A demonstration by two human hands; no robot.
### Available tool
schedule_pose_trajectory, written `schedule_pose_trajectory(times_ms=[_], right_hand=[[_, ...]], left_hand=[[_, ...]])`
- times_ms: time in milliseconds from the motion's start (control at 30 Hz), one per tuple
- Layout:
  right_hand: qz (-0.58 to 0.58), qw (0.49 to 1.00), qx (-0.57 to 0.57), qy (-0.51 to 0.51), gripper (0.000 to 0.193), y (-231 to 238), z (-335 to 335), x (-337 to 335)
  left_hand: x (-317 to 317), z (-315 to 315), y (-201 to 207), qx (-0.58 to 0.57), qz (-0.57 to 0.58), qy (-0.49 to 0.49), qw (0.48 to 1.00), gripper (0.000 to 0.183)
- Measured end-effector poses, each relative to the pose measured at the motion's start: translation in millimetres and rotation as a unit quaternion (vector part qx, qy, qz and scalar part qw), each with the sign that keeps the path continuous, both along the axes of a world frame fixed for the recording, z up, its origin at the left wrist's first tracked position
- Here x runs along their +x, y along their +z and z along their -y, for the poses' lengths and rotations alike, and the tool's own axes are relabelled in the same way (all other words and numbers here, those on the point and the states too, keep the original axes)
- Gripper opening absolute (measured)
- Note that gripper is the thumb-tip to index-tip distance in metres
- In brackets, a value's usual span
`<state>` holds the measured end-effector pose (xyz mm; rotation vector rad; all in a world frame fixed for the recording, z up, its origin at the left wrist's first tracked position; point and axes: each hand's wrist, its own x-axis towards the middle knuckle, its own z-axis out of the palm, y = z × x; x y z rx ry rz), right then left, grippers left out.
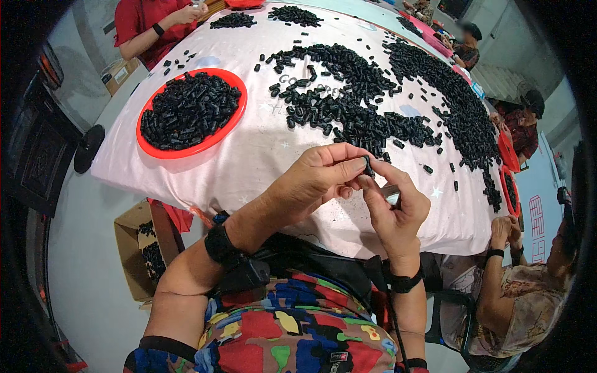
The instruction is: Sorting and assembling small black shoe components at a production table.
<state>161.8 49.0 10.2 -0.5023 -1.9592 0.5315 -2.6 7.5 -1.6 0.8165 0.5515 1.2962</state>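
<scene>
- A small black piece (369,166) was held up to the right of the red tray (177,153) and nearer the wearer than it, above the pale pink cloth (211,180).
- The left hand (326,173) was closed on the black piece, which was pinched between thumb and forefinger.
- The right hand (398,202) was closed around a shiny strip (390,193), mostly covered by the fingers; its thumb tip was placed at the lower end of the piece, but whether contact was made could not be told.
- The red tray was filled with a mound of similar black pieces (189,109).
- To the right of the red tray, a loose heap (348,118) was spread on the cloth; farther right, a long dense band (463,118) was seen.
- Beyond the red tray, two smaller piles (233,21) were noted.
- Below the red tray, off the table, an open cardboard box (130,252) was seen with black pieces inside.
- Behind the red tray, a co-worker in a red shirt (143,25) was observed; well to its right, another in a patterned top (519,298) was seated.
</scene>
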Motion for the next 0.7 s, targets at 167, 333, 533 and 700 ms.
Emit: schedule_pose_trajectory(times_ms=[167,333,533,700], right_hand=[[0.059,0.993,0.098,-0.022,0.031,-1,-4,8],[0.048,0.991,0.126,0.002,0.023,1,-1,5],[0.063,0.986,-0.153,-0.004,0.026,7,0,6],[0.085,0.983,-0.161,0.006,0.03,2,-4,7]], left_hand=[[2,0,-1,-0.013,0.004,0.001,1.0,0.023],[0,-2,-3,-0.004,0.01,0.009,1.0,0.025],[-3,3,6,0.0,-0.021,-0.011,1.0,0.026],[-1,5,10,-0.004,-0.033,-0.016,0.999,0.029]])
